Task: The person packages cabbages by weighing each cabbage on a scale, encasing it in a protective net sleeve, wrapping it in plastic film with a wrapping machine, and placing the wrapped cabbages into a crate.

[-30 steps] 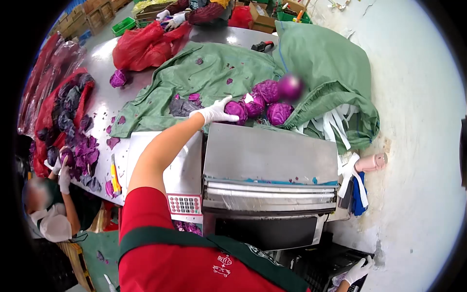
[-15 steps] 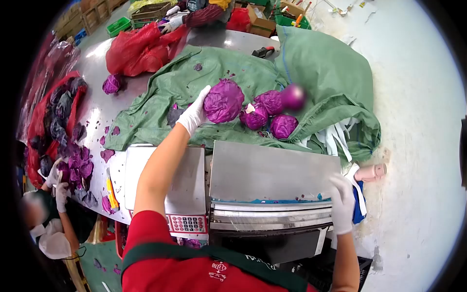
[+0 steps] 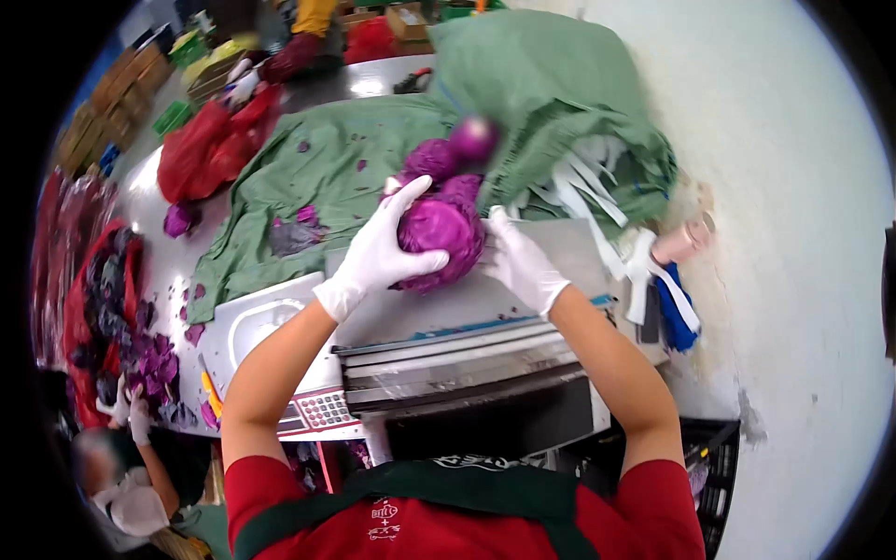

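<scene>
My gloved left hand [image 3: 383, 250] grips a red cabbage [image 3: 437, 235] from its left side, thumb below and fingers over the top. My gloved right hand [image 3: 525, 264] is at the cabbage's right side with fingers stretched out; whether it touches the cabbage I cannot tell. The cabbage is above the flat metal plate [image 3: 569, 241] of a bench machine with bars along its front. More red cabbages [image 3: 432, 159] lie just behind it on a green woven sack [image 3: 355, 121], partly hidden by the held one.
A scale with a keypad [image 3: 323, 409] stands left of the machine. A full green sack [image 3: 541, 65] and white strips [image 3: 583, 187] are behind, right. At far left, a co-worker's gloved hands [image 3: 138, 415] are near loose purple leaves [image 3: 154, 364]. A pink bottle [image 3: 686, 238] lies right.
My left hand has brought the cabbage from over the green sack toward me, above the metal plate. My right hand has moved from the machine's right edge to the cabbage's side. The view has shifted.
</scene>
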The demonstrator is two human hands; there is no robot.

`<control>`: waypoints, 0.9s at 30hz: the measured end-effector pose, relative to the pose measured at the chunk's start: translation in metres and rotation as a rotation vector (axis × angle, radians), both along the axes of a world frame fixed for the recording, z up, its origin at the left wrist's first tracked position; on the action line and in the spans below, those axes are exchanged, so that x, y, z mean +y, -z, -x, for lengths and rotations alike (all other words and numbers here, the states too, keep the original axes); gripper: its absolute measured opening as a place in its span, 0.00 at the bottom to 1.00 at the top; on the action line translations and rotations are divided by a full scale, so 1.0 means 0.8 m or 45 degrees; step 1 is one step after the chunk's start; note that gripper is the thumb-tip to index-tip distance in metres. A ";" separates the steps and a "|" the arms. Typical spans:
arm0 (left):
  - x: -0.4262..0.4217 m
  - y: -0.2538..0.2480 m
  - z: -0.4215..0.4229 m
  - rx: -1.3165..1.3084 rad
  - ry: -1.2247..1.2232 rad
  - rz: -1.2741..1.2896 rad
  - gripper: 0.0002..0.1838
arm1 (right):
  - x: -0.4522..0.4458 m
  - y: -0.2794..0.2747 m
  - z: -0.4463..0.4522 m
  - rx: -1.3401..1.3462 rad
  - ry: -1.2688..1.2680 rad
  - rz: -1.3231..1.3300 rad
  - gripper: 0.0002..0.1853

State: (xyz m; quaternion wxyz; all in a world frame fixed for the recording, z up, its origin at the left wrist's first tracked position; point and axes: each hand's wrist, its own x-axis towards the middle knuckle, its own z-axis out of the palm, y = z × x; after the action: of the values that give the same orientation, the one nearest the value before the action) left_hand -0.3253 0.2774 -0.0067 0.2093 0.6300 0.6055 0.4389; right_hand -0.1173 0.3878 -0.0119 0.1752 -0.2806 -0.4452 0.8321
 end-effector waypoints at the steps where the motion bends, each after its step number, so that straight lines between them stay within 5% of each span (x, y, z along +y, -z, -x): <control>1: -0.004 -0.013 -0.026 0.167 -0.031 -0.017 0.53 | -0.010 -0.009 -0.012 -0.034 0.004 0.009 0.37; 6: -0.003 -0.030 -0.112 0.504 -0.020 -0.016 0.55 | 0.002 -0.009 -0.087 -0.055 0.052 0.064 0.32; 8: -0.003 -0.031 -0.133 0.700 0.003 -0.039 0.54 | 0.021 -0.024 -0.121 -0.470 -0.095 -0.507 0.29; 10: -0.003 -0.037 -0.150 0.845 0.065 0.025 0.53 | 0.082 0.007 -0.161 -0.465 0.125 -1.272 0.19; 12: 0.007 0.008 -0.142 0.957 0.112 -0.016 0.53 | 0.143 0.006 -0.190 -0.928 0.356 -1.171 0.16; 16: -0.016 -0.024 -0.159 1.038 -0.041 0.168 0.54 | 0.248 0.097 -0.193 -1.242 0.679 -1.849 0.11; 17: -0.021 -0.046 -0.162 0.913 -0.009 0.147 0.54 | 0.268 0.113 -0.186 -1.211 0.683 -1.854 0.11; 20: -0.032 -0.059 -0.165 0.814 -0.004 0.159 0.53 | 0.332 0.168 -0.172 -1.834 0.411 -2.452 0.09; 23: -0.049 -0.061 -0.164 0.661 -0.125 0.021 0.48 | 0.292 0.084 -0.167 -1.772 0.253 -2.098 0.07; 24: -0.054 -0.064 -0.172 0.430 -0.188 -0.116 0.33 | 0.262 0.038 -0.175 -1.670 0.175 -1.905 0.08; 27: -0.075 -0.055 -0.194 -0.418 -0.067 0.061 0.12 | 0.187 -0.049 -0.234 -0.888 0.083 -1.455 0.09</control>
State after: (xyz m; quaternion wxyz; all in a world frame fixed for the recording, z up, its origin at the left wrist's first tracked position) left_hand -0.1703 0.2176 0.0372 0.3088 0.5285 0.5897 0.5269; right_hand 0.0695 0.5378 0.0270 0.1673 -0.4094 -0.8376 0.3206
